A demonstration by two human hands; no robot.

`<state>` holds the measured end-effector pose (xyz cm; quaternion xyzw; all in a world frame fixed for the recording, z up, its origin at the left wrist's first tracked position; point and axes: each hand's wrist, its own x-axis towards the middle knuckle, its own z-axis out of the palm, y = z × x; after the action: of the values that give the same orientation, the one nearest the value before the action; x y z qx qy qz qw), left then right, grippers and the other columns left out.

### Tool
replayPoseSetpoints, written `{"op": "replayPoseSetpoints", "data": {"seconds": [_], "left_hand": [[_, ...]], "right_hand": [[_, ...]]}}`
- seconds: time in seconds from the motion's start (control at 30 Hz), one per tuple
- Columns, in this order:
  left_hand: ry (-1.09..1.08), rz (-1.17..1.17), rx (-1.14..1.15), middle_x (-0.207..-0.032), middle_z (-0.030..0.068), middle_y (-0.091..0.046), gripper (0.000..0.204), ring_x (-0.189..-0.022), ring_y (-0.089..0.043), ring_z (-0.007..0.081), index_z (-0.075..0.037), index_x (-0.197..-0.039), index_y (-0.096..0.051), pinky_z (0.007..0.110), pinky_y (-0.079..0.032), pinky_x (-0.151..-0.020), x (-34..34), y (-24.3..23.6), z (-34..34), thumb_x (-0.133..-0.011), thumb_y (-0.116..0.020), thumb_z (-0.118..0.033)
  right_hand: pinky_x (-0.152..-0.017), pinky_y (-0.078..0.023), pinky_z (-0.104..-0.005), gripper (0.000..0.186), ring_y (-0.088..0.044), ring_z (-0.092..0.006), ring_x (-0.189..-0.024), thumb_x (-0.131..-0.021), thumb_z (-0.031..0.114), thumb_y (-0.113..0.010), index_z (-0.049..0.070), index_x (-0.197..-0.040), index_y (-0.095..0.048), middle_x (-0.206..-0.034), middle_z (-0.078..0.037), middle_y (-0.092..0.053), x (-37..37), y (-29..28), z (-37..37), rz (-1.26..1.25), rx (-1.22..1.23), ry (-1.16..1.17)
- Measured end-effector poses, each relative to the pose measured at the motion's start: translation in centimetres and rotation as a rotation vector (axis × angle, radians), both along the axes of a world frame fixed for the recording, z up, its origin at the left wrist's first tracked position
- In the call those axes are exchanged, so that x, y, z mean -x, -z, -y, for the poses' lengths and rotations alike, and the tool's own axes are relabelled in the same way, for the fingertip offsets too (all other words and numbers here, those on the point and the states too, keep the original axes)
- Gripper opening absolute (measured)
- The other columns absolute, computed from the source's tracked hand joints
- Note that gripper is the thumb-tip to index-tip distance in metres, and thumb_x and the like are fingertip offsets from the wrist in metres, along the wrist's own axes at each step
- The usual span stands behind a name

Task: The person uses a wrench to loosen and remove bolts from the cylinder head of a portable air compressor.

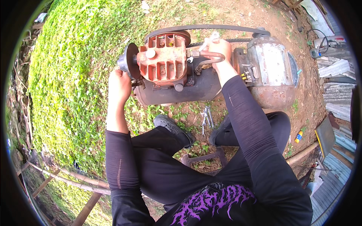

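Observation:
An orange-red, rusty finned compressor pump (162, 58) sits on a black horizontal tank (158, 96). My left hand (120, 83) has its fingers curled on a black round fitting (130, 58) at the pump's left side. My right hand (221, 54) grips a silver wrench (209, 40) beside a curved pipe (214, 58) right of the pump. A dark belt (222, 27) runs from the pump's wheel toward a silver, rusty motor (269, 64). Several wrenches (207, 120) lie on the ground between my feet, below the tank.
Grass (60, 75) covers the left, with bamboo poles (88, 207) lower left. At the right are corrugated metal sheets (339, 94), a dark board (325, 133), a hose (322, 47) and a small yellow container (298, 136). A low frame (203, 157) is under my legs.

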<state>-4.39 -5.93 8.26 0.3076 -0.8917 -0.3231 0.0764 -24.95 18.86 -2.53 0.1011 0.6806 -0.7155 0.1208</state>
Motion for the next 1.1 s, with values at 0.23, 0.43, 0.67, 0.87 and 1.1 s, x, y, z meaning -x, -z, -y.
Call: {"op": "replayPoseSetpoints", "data": {"seconds": [0.23,0.43,0.67,0.87,1.1], "left_hand": [[-0.036,0.009,-0.065,-0.084,0.0246,-0.069,0.03,-0.075,-0.068,0.0346,0.005,-0.097,-0.067,0.043,-0.05,-0.072,0.1,0.6,0.1,-0.094,-0.057,-0.023],[0.066,-0.114,0.122,-0.083,0.0206,-0.071,0.037,-0.072,-0.068,0.0278,0.005,-0.097,-0.068,0.041,-0.051,-0.07,-1.2,3.2,2.9,-0.089,-0.066,-0.031],[0.063,-0.106,0.007,-0.086,0.0179,-0.073,0.033,-0.074,-0.067,0.025,0.004,-0.101,-0.068,0.039,-0.051,-0.072,-0.3,1.4,1.0,-0.09,-0.066,-0.027],[0.059,-0.087,-0.021,-0.079,0.018,-0.07,0.029,-0.07,-0.065,0.0237,0.004,-0.097,-0.068,0.038,-0.05,-0.071,0.0,1.5,1.3,-0.092,-0.062,-0.024],[0.05,-0.056,-0.029,-0.087,0.026,-0.068,0.024,-0.079,-0.066,0.041,0.005,-0.098,-0.064,0.043,-0.05,-0.075,0.1,1.3,0.9,-0.093,-0.052,-0.015]], "right_hand": [[-0.054,-0.056,-0.0299,0.018,-0.066,-0.0151,-0.065,-0.093,0.019,-0.065,0.003,-0.101,-0.064,-0.079,-0.006,-0.067,4.3,-0.2,2.7,-0.013,-0.532,-0.543],[-0.066,-0.055,-0.028,0.026,-0.066,-0.0113,-0.084,-0.097,0.022,-0.056,0.002,-0.109,-0.068,-0.09,-0.005,-0.069,4.2,-3.1,3.9,0.094,-0.373,-0.709],[-0.052,-0.053,-0.0359,0.01,-0.069,-0.0234,-0.063,-0.087,0.003,-0.062,-0.005,-0.088,-0.068,-0.075,-0.015,-0.07,0.5,-0.5,-1.7,-0.154,0.022,-0.126],[-0.052,-0.054,-0.037,0.005,-0.068,-0.025,-0.064,-0.083,-0.007,-0.062,-0.006,-0.085,-0.058,-0.079,-0.015,-0.065,-0.9,-1.1,-3.7,0.123,0.273,-0.096],[-0.059,-0.063,-0.0401,0.011,-0.072,-0.0323,-0.074,-0.088,-0.007,-0.053,-0.014,-0.096,-0.054,-0.089,-0.022,-0.064,-1.5,-1.2,-4.4,0.227,0.226,-0.069]]}}
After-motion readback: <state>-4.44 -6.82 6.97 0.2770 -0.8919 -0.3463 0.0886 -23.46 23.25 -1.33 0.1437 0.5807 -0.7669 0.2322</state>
